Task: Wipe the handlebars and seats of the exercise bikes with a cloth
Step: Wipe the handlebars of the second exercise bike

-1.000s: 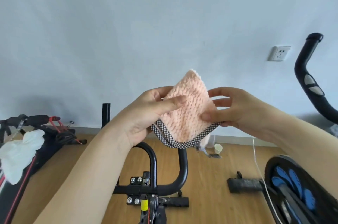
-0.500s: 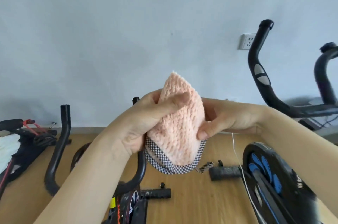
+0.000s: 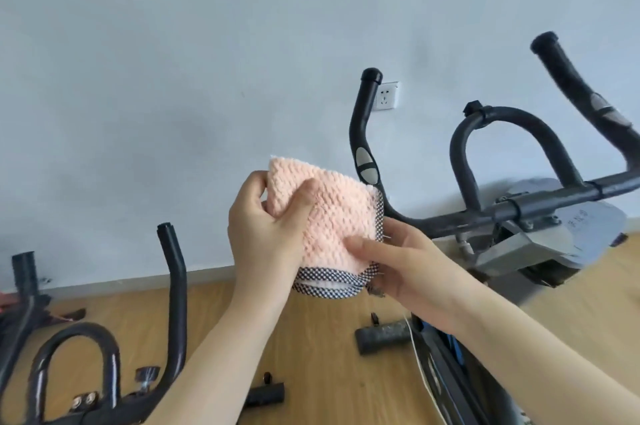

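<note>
A folded pink knitted cloth (image 3: 332, 216) with a black-and-white checked hem is held up in the middle of the head view. My left hand (image 3: 266, 237) grips its left side, thumb across the front. My right hand (image 3: 401, 261) pinches its lower right edge, thumb on the front face. Just behind the cloth rises the left horn of a black handlebar (image 3: 363, 133) with a grey sensor pad. That bar runs right across a grey console (image 3: 540, 237) to a second horn (image 3: 581, 88). Another bike's black handlebar (image 3: 173, 289) stands at the lower left.
A pale wall with a white socket (image 3: 387, 96) is behind the bikes. Wooden floor (image 3: 311, 355) lies below, with black stabiliser feet (image 3: 381, 338). A flywheel (image 3: 446, 365) and a white cord hang under my right forearm. Dark gear sits at the far left edge.
The view has swung right, bringing the right bike's handlebars and console toward the centre. The cloth has been folded into a squarer shape, and my right hand moved down to its lower right edge.
</note>
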